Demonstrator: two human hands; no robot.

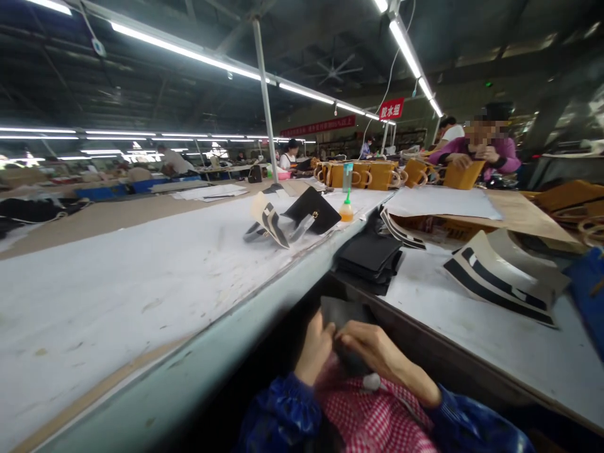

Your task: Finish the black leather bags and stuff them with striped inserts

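Observation:
Low in front of my lap, between two tables, I hold a thin black sheet-like piece with both hands. My left hand grips its left side, thumb on top and fingers curled. From the right, my right hand pinches the same piece with fingers bent. The hands almost meet at its middle. The piece's lower part is dark and hard to make out against the red checked apron. To the right of my hands lies a stack of black panels on the right-hand table.
On the left table stand a glue bottle with a green tip and a black flap piece with a clasp. Curled sheets with black strips lie on the right. Yellow-brown bags stand farther back, near a co-worker.

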